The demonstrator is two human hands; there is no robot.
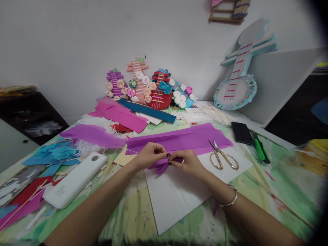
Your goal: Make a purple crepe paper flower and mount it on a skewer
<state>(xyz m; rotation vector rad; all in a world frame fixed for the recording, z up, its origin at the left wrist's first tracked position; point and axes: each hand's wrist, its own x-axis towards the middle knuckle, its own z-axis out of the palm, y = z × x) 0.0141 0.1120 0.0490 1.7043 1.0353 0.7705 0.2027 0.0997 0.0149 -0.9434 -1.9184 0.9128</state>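
Observation:
Both my hands meet at the table's middle, pinching a small crumpled piece of purple paper (pixel 161 166). My left hand (pixel 150 155) is closed on its left side, my right hand (pixel 186 161) closed on its right; a silver bangle (pixel 228 201) sits on my right wrist. The piece hangs just above a white cardboard sheet (pixel 174 198). Directly behind my hands lies a long folded purple paper strip (pixel 184 138). Gold-handled scissors (pixel 222 157) rest to the right of my right hand.
A white rectangular case (pixel 77 179) lies at the left. Pink, purple, blue and red paper scraps (pixel 51 153) cover the left side. Small paper guitars with flowers (pixel 148 89) lean on the wall, a large one (pixel 237 82) at right. A green pen (pixel 258 148) and black pad (pixel 242 133) lie right.

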